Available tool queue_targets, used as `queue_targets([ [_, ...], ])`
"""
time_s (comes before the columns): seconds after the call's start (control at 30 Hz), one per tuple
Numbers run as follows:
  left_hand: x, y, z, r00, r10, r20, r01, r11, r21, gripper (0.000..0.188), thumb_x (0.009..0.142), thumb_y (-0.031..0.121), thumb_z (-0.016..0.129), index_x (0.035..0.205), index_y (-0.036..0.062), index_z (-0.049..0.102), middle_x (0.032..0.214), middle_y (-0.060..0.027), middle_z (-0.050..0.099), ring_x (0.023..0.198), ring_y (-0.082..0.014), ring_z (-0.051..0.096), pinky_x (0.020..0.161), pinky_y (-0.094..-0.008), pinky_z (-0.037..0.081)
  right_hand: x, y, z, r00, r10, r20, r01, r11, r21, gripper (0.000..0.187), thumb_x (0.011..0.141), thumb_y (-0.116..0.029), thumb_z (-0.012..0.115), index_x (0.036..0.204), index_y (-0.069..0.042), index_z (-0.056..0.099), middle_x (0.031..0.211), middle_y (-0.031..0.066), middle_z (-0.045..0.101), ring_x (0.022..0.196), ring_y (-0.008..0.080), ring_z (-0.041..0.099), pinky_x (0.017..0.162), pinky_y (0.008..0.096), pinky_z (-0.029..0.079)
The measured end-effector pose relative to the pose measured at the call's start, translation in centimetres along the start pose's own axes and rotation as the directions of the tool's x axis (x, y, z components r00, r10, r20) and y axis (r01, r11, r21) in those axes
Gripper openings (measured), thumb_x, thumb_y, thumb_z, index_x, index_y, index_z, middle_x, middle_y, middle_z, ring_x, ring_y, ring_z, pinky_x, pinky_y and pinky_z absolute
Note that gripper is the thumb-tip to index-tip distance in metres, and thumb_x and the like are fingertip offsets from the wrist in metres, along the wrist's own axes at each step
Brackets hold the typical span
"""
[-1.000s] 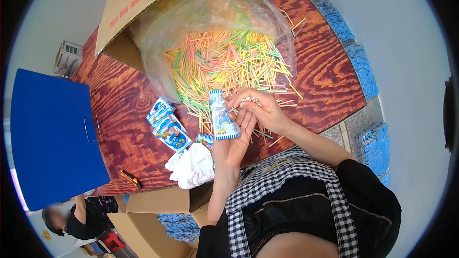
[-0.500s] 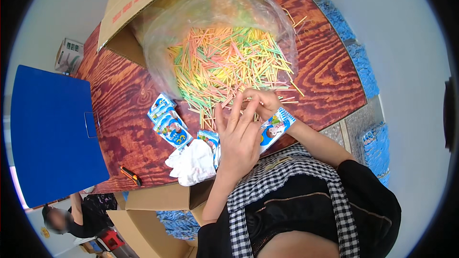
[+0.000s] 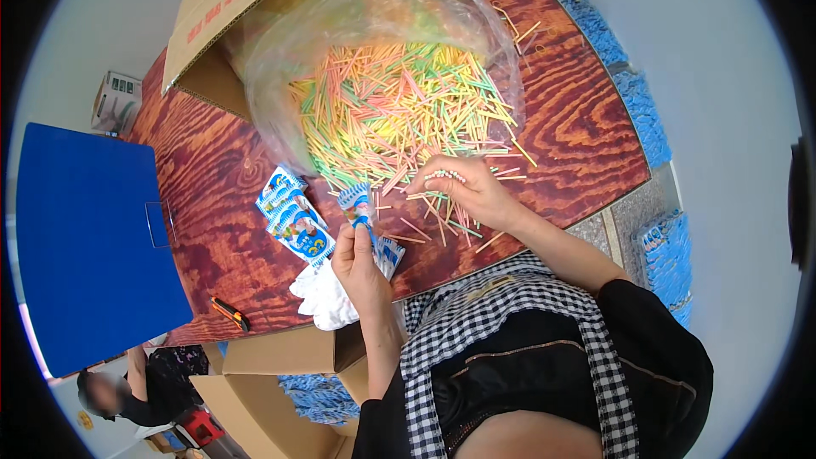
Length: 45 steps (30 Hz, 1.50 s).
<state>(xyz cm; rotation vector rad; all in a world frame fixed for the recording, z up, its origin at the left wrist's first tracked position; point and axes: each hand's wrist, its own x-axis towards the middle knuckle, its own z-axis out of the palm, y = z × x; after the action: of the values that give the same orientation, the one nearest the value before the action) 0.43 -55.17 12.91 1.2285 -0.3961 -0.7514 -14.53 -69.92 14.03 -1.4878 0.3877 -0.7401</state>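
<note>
One wide, red wood-grained table [image 3: 578, 144] bears an open cardboard box [image 3: 246, 2], a clear plastic bag [image 3: 274, 119] at its mouth, and a heap of pastel sticks [image 3: 399, 102] fanning out of the bag. Nearer the person lies an overlapping row of packets [image 3: 297, 225]. Just right of it, the left hand [image 3: 361, 263] pinches one blue-and-white packet [image 3: 354, 201] by thumb and fingers; the right hand [image 3: 472, 195] curls around a stick bundle [image 3: 445, 175], ends showing.
</note>
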Motion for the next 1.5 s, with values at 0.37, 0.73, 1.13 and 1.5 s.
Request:
queue_targets([
  [0.37, 0.5, 0.2, -0.6, 1.000, 0.009, 0.003, -0.009, 0.997, 0.073, 0.010, 0.093, 0.009, 0.057, 0.094, 0.0003, 0.061, 0.082, -0.0057, 0.065, 0.074, -0.0109, 0.059, 0.071, -0.0240, 0.047, -0.4, 0.1, 0.5, 0.995, 0.095, 0.023, -0.096, 0.995, 0.039, 0.018, 0.095, -0.007, 0.049, 0.098, 0.004, 0.064, 0.096, 0.0102, 0.067, 0.094, 0.0176, 0.063, 0.086, 0.0303, 0.048],
  [0.73, 0.2, -0.2, -1.6, 1.000, -0.004, -0.027, 0.005, 0.999, 0.034, 0.007, 0.092, 0.005, 0.058, 0.089, -0.0002, 0.062, 0.085, 0.0017, 0.058, 0.075, -0.0044, 0.049, 0.070, -0.0197, 0.039, -0.3, 0.0, 0.5, 0.993, 0.111, 0.026, -0.113, 0.991, 0.067, 0.017, 0.093, -0.004, 0.049, 0.097, 0.003, 0.064, 0.095, 0.0099, 0.067, 0.093, 0.0175, 0.063, 0.085, 0.0302, 0.048],
  [1.13, 0.1, -0.6, -1.3, 0.999, -0.045, -0.013, 0.045, 0.998, 0.049, 0.008, 0.092, 0.008, 0.059, 0.091, 0.0011, 0.063, 0.083, 0.0029, 0.059, 0.075, -0.0037, 0.050, 0.069, -0.0185, 0.039, -0.3, 0.4, 0.5, 0.991, 0.126, 0.048, -0.129, 0.987, 0.091, 0.017, 0.094, -0.004, 0.048, 0.098, 0.003, 0.063, 0.095, 0.0100, 0.067, 0.093, 0.0170, 0.063, 0.085, 0.0305, 0.049],
  [1.5, -0.2, -0.2, -0.9, 0.993, 0.063, 0.098, -0.084, 0.970, 0.230, 0.007, 0.092, 0.002, 0.056, 0.093, -0.0021, 0.062, 0.090, -0.0036, 0.061, 0.079, -0.0086, 0.055, 0.072, -0.0219, 0.043, -0.3, 0.2, 0.4, 0.991, 0.123, 0.054, -0.129, 0.984, 0.121, 0.018, 0.095, -0.007, 0.047, 0.098, 0.003, 0.063, 0.096, 0.0103, 0.066, 0.094, 0.0173, 0.063, 0.086, 0.0317, 0.049],
])
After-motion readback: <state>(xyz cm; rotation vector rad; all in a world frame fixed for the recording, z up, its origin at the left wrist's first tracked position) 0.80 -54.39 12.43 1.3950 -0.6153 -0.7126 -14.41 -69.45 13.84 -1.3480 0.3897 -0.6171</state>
